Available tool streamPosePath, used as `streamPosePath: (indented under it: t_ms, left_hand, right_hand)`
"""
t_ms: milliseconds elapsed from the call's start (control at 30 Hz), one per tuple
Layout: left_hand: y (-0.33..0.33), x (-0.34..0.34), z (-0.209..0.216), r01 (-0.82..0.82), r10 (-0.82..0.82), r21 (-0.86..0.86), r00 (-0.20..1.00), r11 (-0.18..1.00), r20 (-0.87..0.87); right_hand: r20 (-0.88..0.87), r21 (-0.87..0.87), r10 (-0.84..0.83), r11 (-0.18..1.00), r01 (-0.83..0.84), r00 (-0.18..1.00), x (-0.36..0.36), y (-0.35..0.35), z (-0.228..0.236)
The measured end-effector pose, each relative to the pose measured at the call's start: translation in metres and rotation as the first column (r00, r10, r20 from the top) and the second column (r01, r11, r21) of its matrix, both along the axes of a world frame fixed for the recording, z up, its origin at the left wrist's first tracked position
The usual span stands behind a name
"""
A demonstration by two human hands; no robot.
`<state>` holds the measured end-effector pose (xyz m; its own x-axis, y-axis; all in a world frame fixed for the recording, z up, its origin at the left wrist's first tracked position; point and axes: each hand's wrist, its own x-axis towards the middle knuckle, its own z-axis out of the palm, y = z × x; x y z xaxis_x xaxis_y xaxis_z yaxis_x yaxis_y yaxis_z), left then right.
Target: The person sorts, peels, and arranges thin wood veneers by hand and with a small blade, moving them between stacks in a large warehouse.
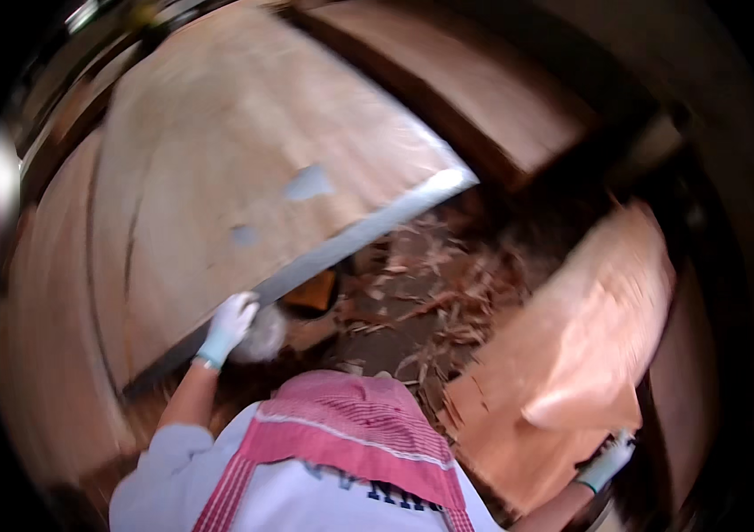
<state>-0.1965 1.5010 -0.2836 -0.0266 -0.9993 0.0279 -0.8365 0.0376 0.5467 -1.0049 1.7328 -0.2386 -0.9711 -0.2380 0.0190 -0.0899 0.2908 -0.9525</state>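
My left hand [231, 326], in a white glove, rests at the metal-edged rim of a large table with its fingers curled over the edge. Thin wood sheets cover the table [217, 133], and two grey-blue patches lie on them. Beside that hand is a pale round thing [261, 337], too blurred to name. My right hand [607, 463], gloved too, is low at the right, its fingers closed at the corner of a reddish wood veneer sheet [603, 319]. This sheet is bent and lies over other veneer [501, 426]; its far part is blurred.
Torn wood strips [448, 284] litter the floor between the table and the veneer. An orange-yellow thing [313, 291] shows under the table rim. Another sheet-covered stack [465, 80] stands at the far side. More boards [685, 390] stand at the right.
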Motion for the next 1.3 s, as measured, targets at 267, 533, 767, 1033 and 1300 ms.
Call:
streamPosePath:
  t_ms: [267,533,767,1033,1300]
  left_hand:
    - [0.019,0.062,-0.015,-0.278,0.284,0.068,0.953,0.958,-0.109]
    - [0.063,0.147,-0.045,-0.462,0.468,0.104,0.818,0.881,-0.334]
    - [-0.02,0.197,0.011,-0.119,0.296,0.276,0.533,0.954,-0.793]
    - [-0.148,0.25,0.165,0.102,-0.093,-0.1,-0.071,0.99,-0.993]
    - [-0.168,0.239,0.216,-0.003,-0.162,-0.165,-0.222,0.986,-0.961]
  right_hand:
    - [-0.432,0.147,0.751,0.605,-0.782,0.499,0.222,-0.362,0.13]
    - [-0.06,-0.09,0.996,0.062,-0.994,0.067,0.574,-0.576,0.192]
    - [-0.411,-0.08,0.904,-0.165,-0.983,-0.119,0.799,-0.698,0.259]
    - [-0.471,-0.383,0.821,-0.52,-0.763,-0.324,0.816,-0.617,0.366]
    - [-0.531,-0.076,0.846,0.014,-0.997,0.052,0.671,-0.55,0.246]
